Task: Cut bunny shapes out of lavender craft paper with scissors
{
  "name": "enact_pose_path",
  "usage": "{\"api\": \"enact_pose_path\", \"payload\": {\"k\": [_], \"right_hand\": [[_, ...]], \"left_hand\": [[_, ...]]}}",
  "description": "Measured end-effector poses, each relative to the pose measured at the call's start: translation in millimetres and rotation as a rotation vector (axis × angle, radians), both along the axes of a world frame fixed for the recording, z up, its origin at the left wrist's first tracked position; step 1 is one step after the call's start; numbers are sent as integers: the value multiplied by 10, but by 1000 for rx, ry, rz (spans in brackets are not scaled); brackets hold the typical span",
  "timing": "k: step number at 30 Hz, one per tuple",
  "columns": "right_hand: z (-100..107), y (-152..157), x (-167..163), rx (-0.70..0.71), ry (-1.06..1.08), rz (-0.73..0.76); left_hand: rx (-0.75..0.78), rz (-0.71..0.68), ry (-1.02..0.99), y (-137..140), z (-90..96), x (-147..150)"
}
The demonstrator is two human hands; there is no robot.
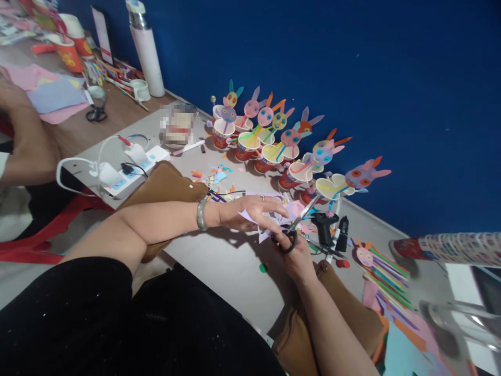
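My left hand (254,213), with a bangle at the wrist, reaches across the table. It holds a piece of lavender paper (263,237), whose corners stick out around the thumb and fingers. Close against it, my right hand (298,256) grips a pair of scissors (290,242) by the black handles, blades pointing up and away. Whether the blades touch the paper I cannot tell. Colourful paper scraps (219,177) lie beyond my left wrist. A black glue gun (325,227) lies just past my right hand.
Several paper cups with rabbit-faced paper figures (266,117) line the blue wall. A power strip (136,169) with plugs sits left, a white thermos (146,57) behind it. Right are a cup stack (457,249) and coloured sticks (391,274). Another person's arm (31,136) is at far left.
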State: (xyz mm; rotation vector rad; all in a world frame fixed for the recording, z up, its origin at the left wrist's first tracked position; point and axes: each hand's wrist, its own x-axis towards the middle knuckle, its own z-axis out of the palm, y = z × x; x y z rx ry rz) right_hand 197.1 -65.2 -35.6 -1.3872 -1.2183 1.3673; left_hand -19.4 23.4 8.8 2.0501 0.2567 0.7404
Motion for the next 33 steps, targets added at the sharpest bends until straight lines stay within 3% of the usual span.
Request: {"api": "enact_pose_path", "payload": {"k": [5, 11, 13, 16, 19, 21, 23, 26, 30, 33], "right_hand": [[22, 5, -8, 33, 45, -8], [51, 5, -37, 83, 90, -51], [38, 14, -39, 98, 90, -103], [45, 45, -50, 128, 114, -225], [89, 83, -68, 182, 157, -355], [120, 97, -77, 205, 181, -403], [138, 96, -80, 206, 199, -411], [140, 75, -79, 198, 205, -374], [135, 48, -80, 174, 218, -290], [130, 47, -79, 153, 220, -238]], "left_hand": [[-90, 4, -4, -26, 60, 17], [-86, -3, 10, -24, -32, 47], [-78, 58, 3, -18, -82, 58], [-110, 260, 0, 13, -163, 75], [-171, 379, 130, 63, -230, 83], [-208, 291, 248, 79, -246, 81], [-277, 93, 335, 63, -237, 80], [-482, -115, 357, -1, -211, 101], [-732, -54, 260, -38, -194, 139], [-776, -9, 188, -1, -169, 131]]}}
